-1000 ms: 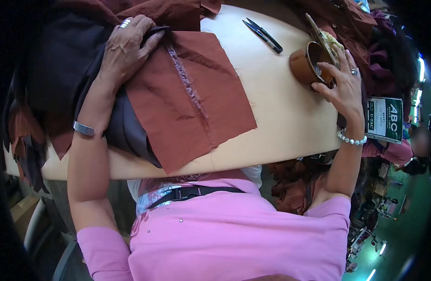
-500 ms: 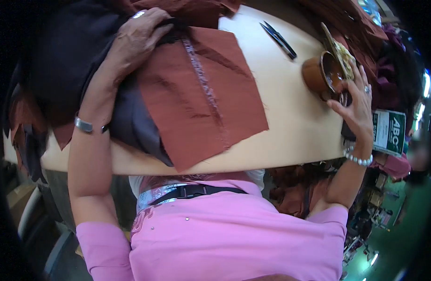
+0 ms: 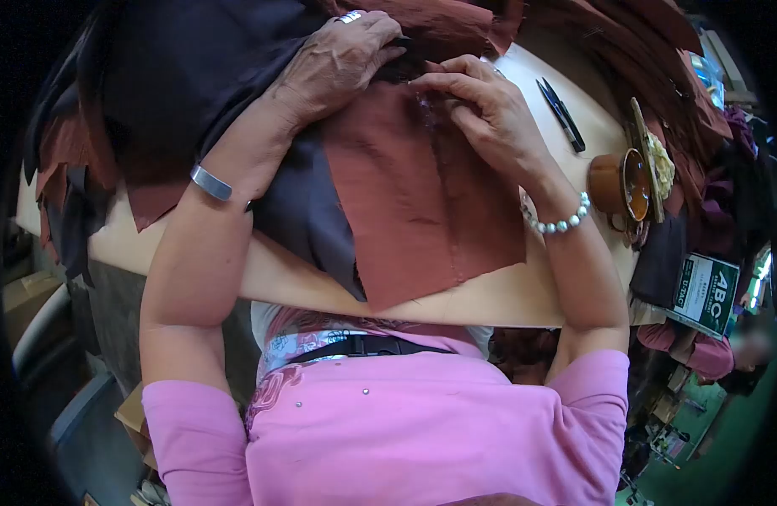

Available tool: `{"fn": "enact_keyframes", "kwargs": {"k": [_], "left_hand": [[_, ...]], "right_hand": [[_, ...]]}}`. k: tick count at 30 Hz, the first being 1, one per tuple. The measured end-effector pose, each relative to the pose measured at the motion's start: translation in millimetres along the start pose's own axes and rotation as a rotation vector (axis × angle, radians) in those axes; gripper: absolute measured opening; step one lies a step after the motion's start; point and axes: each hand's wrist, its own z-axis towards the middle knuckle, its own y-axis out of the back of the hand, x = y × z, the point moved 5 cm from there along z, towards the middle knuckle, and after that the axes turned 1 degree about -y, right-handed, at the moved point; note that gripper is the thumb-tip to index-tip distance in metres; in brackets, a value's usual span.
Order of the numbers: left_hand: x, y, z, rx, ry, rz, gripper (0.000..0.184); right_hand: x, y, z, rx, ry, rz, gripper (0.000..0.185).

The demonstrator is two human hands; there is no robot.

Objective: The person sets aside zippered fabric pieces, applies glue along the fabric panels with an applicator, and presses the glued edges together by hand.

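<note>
A rust-brown fabric piece lies over dark fabric on the table, with a ragged, pale-flecked line running down it. At the upper edge my left hand is closed on the bunched dark fabric, its fingertips partly hidden by the folds. Just right of it, my right hand bends its fingers in a pinch over the top of the rust-brown piece. Whatever is between those fingertips is too small to make out.
Black thread snips lie on the pale table. A brown mug stands beside a small dish at the right. More fabric is heaped behind, and a green-and-white ABC box sits at the right edge. Beyond it is another person.
My right hand has left the mug and come left to the fabric beside my left hand. My left hand keeps its hold on the fabric. The view has shifted slightly.
</note>
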Motion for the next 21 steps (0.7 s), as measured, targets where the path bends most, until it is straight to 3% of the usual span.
{"fn": "enact_keyframes", "kwargs": {"k": [5,11,14,18,21], "left_hand": [[-10,12,6,0.071,0.014,-0.049,0.008],[-10,12,6,0.085,0.031,-0.041,0.008],[-10,12,6,0.076,0.034,-0.020,0.009],[-11,13,7,0.075,0.024,-0.011,0.009],[-13,12,7,0.072,0.011,0.000,0.009]], "right_hand": [[0,-9,8,0.041,-0.002,-0.225,0.028],[-5,-10,4,0.061,0.000,0.023,0.028],[7,-3,-9,0.074,0.089,-0.122,0.030],[19,3,-36,0.227,0.054,-0.035,0.034],[20,4,-31,0.188,0.023,-0.039,0.034]]}}
